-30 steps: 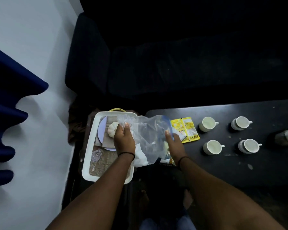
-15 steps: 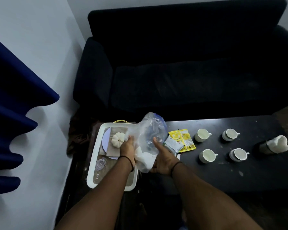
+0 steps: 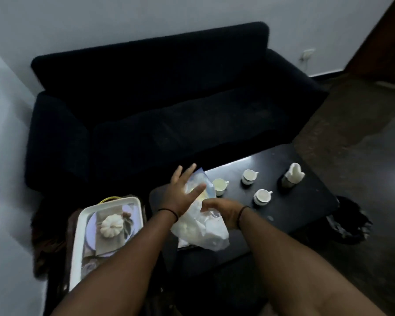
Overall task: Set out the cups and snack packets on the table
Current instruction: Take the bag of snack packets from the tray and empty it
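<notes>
A clear plastic bag with a blue zip edge lies over the left end of the black table. My right hand grips its crumpled top. My left hand hovers above the bag with fingers spread, holding nothing. Three white cups stand on the table: one just beyond the bag, one farther back, one nearer. The yellow snack packets and a fourth cup are hidden behind my hands and the bag.
A white tray left of the table holds a white pumpkin ornament on a plate and mats. A dark bottle topped with white cloth stands at the table's right. A black sofa runs behind the table.
My left hand let go of the bag, rose and spread open. My right hand moved up to grip the bag's top. The bag shifted right over the packets; the view tilted up and right.
</notes>
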